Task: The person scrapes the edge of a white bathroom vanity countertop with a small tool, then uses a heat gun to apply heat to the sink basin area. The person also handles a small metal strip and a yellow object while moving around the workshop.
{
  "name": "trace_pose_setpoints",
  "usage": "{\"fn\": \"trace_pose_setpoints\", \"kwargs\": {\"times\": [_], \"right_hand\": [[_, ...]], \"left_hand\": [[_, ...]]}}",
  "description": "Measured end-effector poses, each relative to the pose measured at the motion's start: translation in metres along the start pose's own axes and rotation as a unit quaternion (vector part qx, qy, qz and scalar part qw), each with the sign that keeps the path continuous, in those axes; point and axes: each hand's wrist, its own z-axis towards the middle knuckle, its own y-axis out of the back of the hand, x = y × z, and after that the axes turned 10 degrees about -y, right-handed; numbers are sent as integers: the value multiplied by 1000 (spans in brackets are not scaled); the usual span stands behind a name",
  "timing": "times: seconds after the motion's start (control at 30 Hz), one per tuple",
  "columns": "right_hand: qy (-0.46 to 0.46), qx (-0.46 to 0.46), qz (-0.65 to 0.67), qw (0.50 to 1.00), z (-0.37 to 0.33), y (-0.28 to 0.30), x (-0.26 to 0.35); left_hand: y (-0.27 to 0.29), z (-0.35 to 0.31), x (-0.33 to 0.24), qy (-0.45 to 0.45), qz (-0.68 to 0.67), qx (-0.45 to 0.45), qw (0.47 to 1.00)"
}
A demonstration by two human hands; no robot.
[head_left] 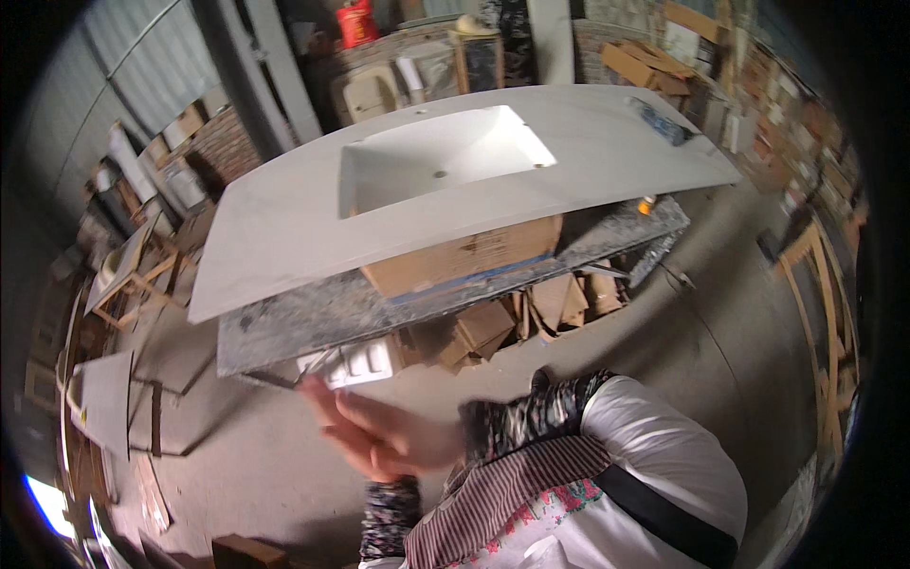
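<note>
The hands (pixel 406 438), blurred, meet on the near side of the dark grey tabletop (pixel 294 322) (how far they are spread, or whether anything lies between them, I cannot tell), and over it the pale slab (pixel 275 228) with a white rectangular basin (pixel 398 171) rests on a cardboard box (pixel 464 258).

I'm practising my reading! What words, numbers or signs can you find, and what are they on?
None can be read clearly here.
Bright red bag at the back: pale marks, too small and blurred to read.
Long brown cardboard box under the white stone-look countertop: faint dark marks, too blurred to read.
Small orange item below the countertop's edge: too small to tell if it has writing.
</note>
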Motion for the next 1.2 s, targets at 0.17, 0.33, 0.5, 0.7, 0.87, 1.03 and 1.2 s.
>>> {"fn": "trace_pose_setpoints", "kwargs": {"times": [0.17,0.33,0.5,0.7,0.87,1.03,1.2], "right_hand": [[-51,-58,-86,993,-33,11,10],[-202,-64,-160,964,-27,87,-9],[-187,-198,-108,956,-32,158,-20],[-197,-395,6,897,-90,251,-27],[-255,-478,37,840,-150,320,-23],[-293,-533,178,773,-214,374,-36],[-285,-561,272,728,-280,432,-44]], "left_hand": [[-21,35,25,18,-29,-11,999],[-102,-33,30,191,-195,80,959],[-170,-68,20,318,-276,61,905],[-237,-97,55,344,-97,237,903],[-281,-121,84,209,66,467,857],[-319,-142,133,178,163,550,800],[-351,-162,175,500,10,362,787]]}}
